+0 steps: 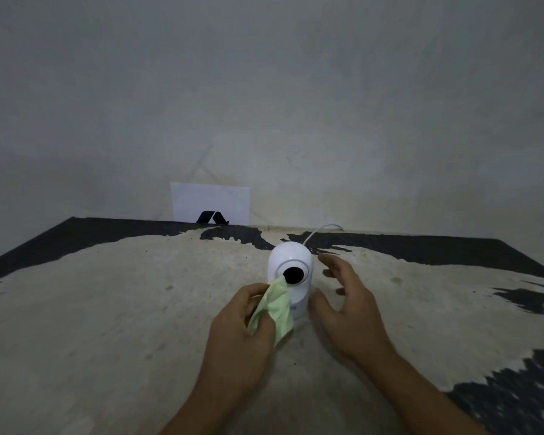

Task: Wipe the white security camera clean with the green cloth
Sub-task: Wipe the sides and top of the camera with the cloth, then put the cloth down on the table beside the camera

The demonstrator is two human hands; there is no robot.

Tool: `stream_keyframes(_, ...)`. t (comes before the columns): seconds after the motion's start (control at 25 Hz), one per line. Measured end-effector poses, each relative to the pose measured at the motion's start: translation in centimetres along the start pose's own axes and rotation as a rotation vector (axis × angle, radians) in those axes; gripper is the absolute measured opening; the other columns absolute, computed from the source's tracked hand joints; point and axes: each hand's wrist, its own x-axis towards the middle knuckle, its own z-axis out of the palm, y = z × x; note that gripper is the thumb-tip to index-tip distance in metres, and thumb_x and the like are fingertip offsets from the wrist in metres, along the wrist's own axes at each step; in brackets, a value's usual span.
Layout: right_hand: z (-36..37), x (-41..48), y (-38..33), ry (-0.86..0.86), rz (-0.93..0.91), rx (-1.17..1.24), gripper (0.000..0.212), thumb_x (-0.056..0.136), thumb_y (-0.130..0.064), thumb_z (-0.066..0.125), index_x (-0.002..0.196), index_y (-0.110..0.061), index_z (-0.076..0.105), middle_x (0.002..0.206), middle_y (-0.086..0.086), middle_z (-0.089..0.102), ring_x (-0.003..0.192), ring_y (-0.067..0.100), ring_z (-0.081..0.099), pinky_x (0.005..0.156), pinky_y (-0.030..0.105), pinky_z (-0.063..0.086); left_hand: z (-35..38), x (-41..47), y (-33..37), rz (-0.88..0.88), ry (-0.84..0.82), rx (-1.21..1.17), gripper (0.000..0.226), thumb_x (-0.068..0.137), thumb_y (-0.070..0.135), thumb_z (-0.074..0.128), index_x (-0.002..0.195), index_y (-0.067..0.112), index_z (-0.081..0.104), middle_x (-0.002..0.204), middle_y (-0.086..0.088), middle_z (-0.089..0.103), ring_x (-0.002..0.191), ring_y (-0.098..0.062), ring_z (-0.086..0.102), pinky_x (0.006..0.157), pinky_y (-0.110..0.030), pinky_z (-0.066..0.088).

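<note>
Both forearms enter from the 6 o'clock edge, nearest the lens, and converge on the object at centre.

Left to right:

- Worn tabletop (107, 293), pale, with black coating peeled to patches along the edges. Far left of it bare.
- White paper sheet with a black angular mark (210, 202), propped against the grey wall at 12 o'clock behind the table's back edge. Not involved.
- Left hand (239, 334), closed around a bunched pale green cloth (272, 309). Thumb and fingers pinch the wad so that one loose corner stands up; that corner points toward 1 o'clock and touches the lower left of the lens face. Judgement: bunching gives a firm pad, and the free tip suits the small recessed lens ring.
- Small white rounded plastic security camera with a black circular lens (291, 265), upright on its base at table centre, lens facing the wearer. Thin white cable (319, 229) leaves its back toward 1 o'clock.
- Right hand (349, 304), open, fingers spread and curved, holding nothing. Thumb lies just beside the base at the camera's 4 o'clock; whether it touches cannot be told. Judgement: placed to steady the light body against the push of the cloth.

Judgement: wiping is at the lens front; dome top, sides and base not yet covered.
</note>
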Motion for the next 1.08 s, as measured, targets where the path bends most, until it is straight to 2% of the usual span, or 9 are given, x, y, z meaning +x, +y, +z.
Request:
stream_keyframes(0.08, -1.4, -0.6, -1.4, 0.091, 0.031, 0.152, 0.025, 0.086, -0.021, 0.061, 0.109, -0.028, 0.055, 0.104, -0.012, 0.067, 0.095, 0.001, 0.061, 0.079, 0.026, 0.050, 0.2, -0.5, 0.7, -0.037, -0.050, -0.110, 0.015, 0.084, 0.015, 0.056, 0.087, 0.029, 0.060, 0.080, 0.004, 0.072, 0.073, -0.010, 0.066, 0.063, -0.025, 0.053)
stream_keyframes(0.2, -3.7, -2.1, -2.7, -0.147, 0.170, 0.358, 0.030, 0.079, -0.041, 0.065, 0.106, -0.029, 0.060, 0.094, -0.006, 0.074, 0.087, 0.005, 0.068, 0.073, 0.024, 0.054, 0.8, -1.1, 1.5, -0.030, -0.125, -0.179, 0.023, 0.084, 0.002, 0.054, 0.088, 0.023, 0.063, 0.085, 0.001, 0.073, 0.080, -0.015, 0.068, 0.072, -0.034, 0.056)
stream_keyframes(0.28, -4.7, -3.3, -2.3, -0.223, 0.191, 0.384, 0.024, 0.077, -0.032, 0.070, 0.100, -0.027, 0.067, 0.091, -0.005, 0.076, 0.086, 0.007, 0.070, 0.068, 0.020, 0.054, 1.3, -1.4, 1.7, -0.001, -0.173, -0.152, 0.026, 0.084, 0.001, 0.055, 0.089, 0.025, 0.066, 0.089, 0.002, 0.073, 0.084, -0.013, 0.067, 0.075, -0.031, 0.056)
stream_keyframes(0.4, -5.9, -3.9, -1.2, -0.088, 0.293, 0.498, 0.011, 0.080, -0.012, 0.069, 0.087, -0.021, 0.070, 0.086, 0.003, 0.077, 0.078, 0.015, 0.072, 0.062, 0.022, 0.056, 2.2, -2.0, 1.5, -0.027, -0.169, -0.200, 0.022, 0.085, 0.005, 0.059, 0.095, 0.024, 0.065, 0.094, 0.000, 0.072, 0.088, -0.012, 0.067, 0.072, -0.021, 0.056)
stream_keyframes(0.56, -6.8, -2.9, 1.0, 0.114, 0.433, 0.479, 0.016, 0.083, -0.015, 0.067, 0.099, -0.013, 0.063, 0.092, 0.010, 0.071, 0.068, 0.015, 0.071, 0.051, 0.030, 0.057, 2.3, -3.6, 0.6, 0.054, -0.097, 0.005, 0.025, 0.085, 0.011, 0.058, 0.104, 0.028, 0.057, 0.102, 0.012, 0.064, 0.093, 0.008, 0.056, 0.071, 0.000, 0.043)
stream_keyframes(0.72, -7.4, -2.2, 3.8, 0.323, 0.469, 0.256, 0.016, 0.083, -0.017, 0.066, 0.096, -0.018, 0.057, 0.100, 0.009, 0.067, 0.085, 0.023, 0.067, 0.067, 0.038, 0.060, 1.6, -3.6, -0.1, 0.153, -0.060, 0.120, 0.029, 0.086, 0.011, 0.056, 0.111, 0.025, 0.052, 0.107, 0.011, 0.059, 0.096, 0.001, 0.056, 0.078, -0.013, 0.047)
stream_keyframes(0.88, -8.1, -2.3, 4.9, 0.337, 0.439, -0.010, 0.017, 0.088, -0.009, 0.055, 0.103, -0.010, 0.064, 0.110, 0.007, 0.064, 0.087, 0.013, 0.058, 0.067, 0.004, 0.046, 1.4, -3.6, -0.3, 0.183, 0.001, 0.170, 0.029, 0.087, 0.014, 0.056, 0.113, 0.024, 0.049, 0.106, 0.009, 0.058, 0.095, 0.000, 0.054, 0.074, -0.013, 0.040)
stream_keyframes(1.0, -7.7, -2.5, 5.6, 0.214, 0.452, -0.171, 0.030, 0.087, -0.017, 0.055, 0.116, -0.011, 0.060, 0.123, 0.011, 0.061, 0.110, 0.025, 0.057, 0.096, 0.030, 0.045, 1.2, -3.6, -0.6, 0.164, 0.003, 0.192, 0.030, 0.087, 0.017, 0.056, 0.115, 0.023, 0.048, 0.107, 0.008, 0.057, 0.094, 0.002, 0.052, 0.073, -0.012, 0.038)
stream_keyframes(1.08, -7.3, -2.7, 5.9, 0.142, 0.447, -0.329, 0.033, 0.086, -0.023, 0.055, 0.118, -0.015, 0.059, 0.126, 0.010, 0.059, 0.115, 0.028, 0.053, 0.102, 0.038, 0.040, 1.1, -3.7, -0.8, 0.150, 0.007, 0.192, 0.031, 0.087, 0.016, 0.055, 0.116, 0.023, 0.048, 0.109, 0.007, 0.056, 0.094, -0.001, 0.051, 0.074, -0.012, 0.037)
